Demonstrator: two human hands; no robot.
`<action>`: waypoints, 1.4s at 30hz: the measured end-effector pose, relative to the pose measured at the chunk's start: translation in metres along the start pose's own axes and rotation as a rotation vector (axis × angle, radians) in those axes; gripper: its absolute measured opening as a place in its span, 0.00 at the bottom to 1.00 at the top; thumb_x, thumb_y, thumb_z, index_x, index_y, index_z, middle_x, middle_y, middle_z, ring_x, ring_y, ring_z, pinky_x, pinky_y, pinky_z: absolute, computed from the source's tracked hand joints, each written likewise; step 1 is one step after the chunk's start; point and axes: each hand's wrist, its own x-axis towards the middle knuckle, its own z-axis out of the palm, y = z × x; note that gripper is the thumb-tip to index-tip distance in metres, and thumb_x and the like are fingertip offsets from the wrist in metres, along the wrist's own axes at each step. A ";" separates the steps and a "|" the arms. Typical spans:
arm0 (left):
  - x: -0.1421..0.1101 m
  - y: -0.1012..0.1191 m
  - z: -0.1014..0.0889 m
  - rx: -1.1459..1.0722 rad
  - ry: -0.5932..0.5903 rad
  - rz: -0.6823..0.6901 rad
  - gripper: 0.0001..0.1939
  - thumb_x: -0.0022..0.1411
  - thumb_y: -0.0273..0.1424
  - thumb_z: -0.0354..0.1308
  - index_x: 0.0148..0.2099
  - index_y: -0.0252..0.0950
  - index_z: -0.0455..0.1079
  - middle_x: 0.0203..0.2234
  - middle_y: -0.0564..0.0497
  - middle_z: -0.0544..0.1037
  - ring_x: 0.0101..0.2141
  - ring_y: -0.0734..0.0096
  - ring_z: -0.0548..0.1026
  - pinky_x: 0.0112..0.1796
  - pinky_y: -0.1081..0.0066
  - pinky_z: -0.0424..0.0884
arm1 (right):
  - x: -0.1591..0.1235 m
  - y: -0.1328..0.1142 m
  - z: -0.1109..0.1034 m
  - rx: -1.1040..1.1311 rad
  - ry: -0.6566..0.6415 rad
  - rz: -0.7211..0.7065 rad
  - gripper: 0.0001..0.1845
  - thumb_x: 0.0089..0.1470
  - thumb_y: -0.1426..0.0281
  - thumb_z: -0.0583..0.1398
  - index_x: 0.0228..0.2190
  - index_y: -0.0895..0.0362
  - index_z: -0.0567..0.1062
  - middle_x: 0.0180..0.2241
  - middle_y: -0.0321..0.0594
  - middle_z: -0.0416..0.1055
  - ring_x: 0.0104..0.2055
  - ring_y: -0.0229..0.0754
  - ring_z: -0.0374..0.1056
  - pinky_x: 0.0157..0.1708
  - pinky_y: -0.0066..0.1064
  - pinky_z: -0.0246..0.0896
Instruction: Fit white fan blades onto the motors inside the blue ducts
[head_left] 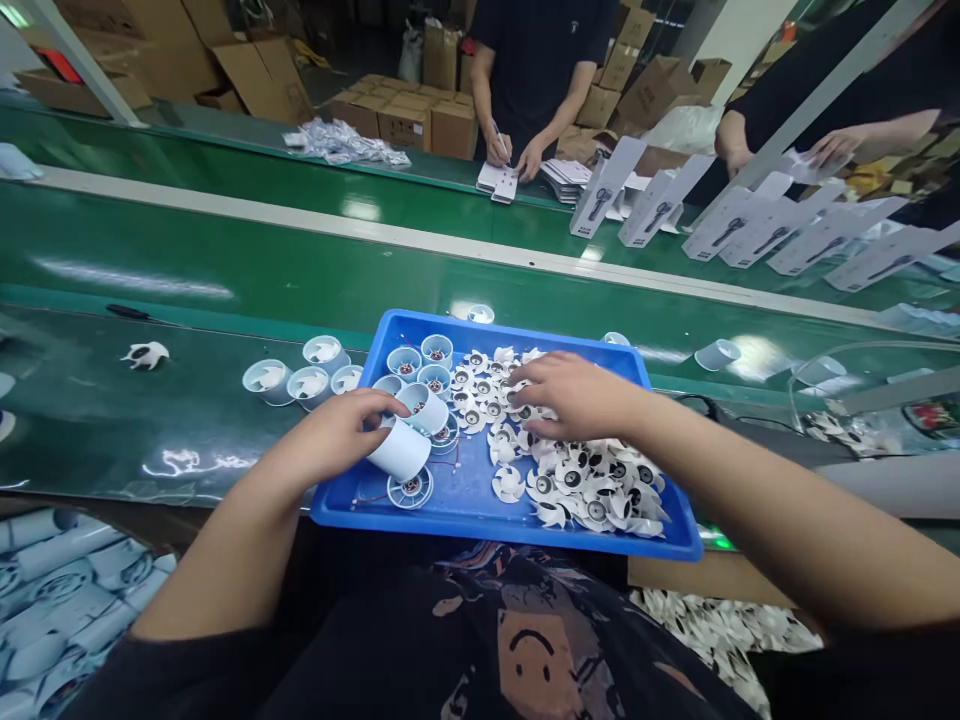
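Observation:
A blue tray (480,510) sits on the near edge of the green belt. My left hand (341,430) is closed round a pale blue fan housing (401,447) over the tray's left side, among several upright housings (435,352) with motors inside. My right hand (574,395) reaches palm down into a heap of white fan blades (592,485) filling the tray's right half; its fingers curl onto blades near the middle, and whether they grip one is hidden.
Finished housings (304,378) and a loose blade (146,353) lie on the green conveyor (225,270). Across it, one person writes on cards (499,180) and another person's hand (836,145) sorts white boxes (660,205). A bin of housings (60,590) stands lower left.

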 end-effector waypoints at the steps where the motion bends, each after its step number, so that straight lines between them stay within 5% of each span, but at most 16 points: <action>1: 0.000 0.000 0.000 0.004 0.003 -0.006 0.20 0.47 0.34 0.51 0.41 0.38 0.76 0.39 0.48 0.79 0.33 0.63 0.75 0.38 0.65 0.70 | 0.014 -0.010 0.003 0.007 0.001 -0.028 0.21 0.60 0.61 0.62 0.54 0.50 0.74 0.62 0.43 0.61 0.62 0.54 0.58 0.63 0.54 0.48; 5: -0.002 0.002 0.001 -0.011 0.019 0.005 0.19 0.47 0.30 0.52 0.42 0.39 0.77 0.43 0.48 0.78 0.33 0.65 0.74 0.39 0.66 0.70 | 0.063 -0.031 0.024 0.010 -0.020 -0.061 0.35 0.55 0.60 0.67 0.61 0.49 0.66 0.68 0.47 0.48 0.68 0.61 0.47 0.65 0.59 0.43; 9: -0.009 0.004 0.002 -0.008 0.046 0.024 0.18 0.49 0.27 0.52 0.40 0.39 0.78 0.44 0.48 0.78 0.33 0.67 0.74 0.39 0.67 0.71 | 0.081 -0.032 0.032 -0.019 -0.031 -0.044 0.35 0.52 0.56 0.68 0.59 0.51 0.69 0.68 0.49 0.43 0.68 0.66 0.43 0.61 0.61 0.50; 17: -0.010 0.011 -0.005 0.030 0.072 0.057 0.18 0.48 0.26 0.52 0.40 0.39 0.78 0.42 0.47 0.79 0.33 0.64 0.76 0.38 0.65 0.72 | 0.066 -0.035 0.022 -0.086 -0.094 0.110 0.23 0.61 0.58 0.63 0.51 0.58 0.71 0.58 0.49 0.60 0.57 0.52 0.61 0.52 0.47 0.66; 30: -0.014 0.024 -0.024 -0.231 0.214 0.045 0.16 0.44 0.35 0.59 0.38 0.40 0.78 0.44 0.47 0.77 0.38 0.59 0.75 0.44 0.59 0.72 | 0.024 -0.021 0.030 -0.048 -0.111 0.233 0.17 0.63 0.62 0.62 0.49 0.59 0.72 0.56 0.47 0.63 0.55 0.50 0.63 0.52 0.46 0.66; 36: 0.034 0.063 0.005 -0.454 0.129 0.100 0.21 0.47 0.33 0.63 0.46 0.35 0.76 0.42 0.44 0.80 0.38 0.59 0.78 0.38 0.63 0.75 | 0.021 -0.019 0.038 -0.029 -0.045 0.243 0.17 0.63 0.61 0.62 0.48 0.59 0.73 0.56 0.47 0.64 0.55 0.50 0.63 0.52 0.47 0.66; 42: 0.082 0.077 0.042 -0.254 -0.003 0.086 0.17 0.61 0.37 0.63 0.48 0.31 0.74 0.32 0.47 0.80 0.32 0.65 0.79 0.35 0.63 0.77 | 0.015 -0.022 0.039 -0.011 -0.009 0.276 0.18 0.64 0.61 0.61 0.50 0.59 0.72 0.54 0.47 0.65 0.54 0.50 0.64 0.52 0.47 0.65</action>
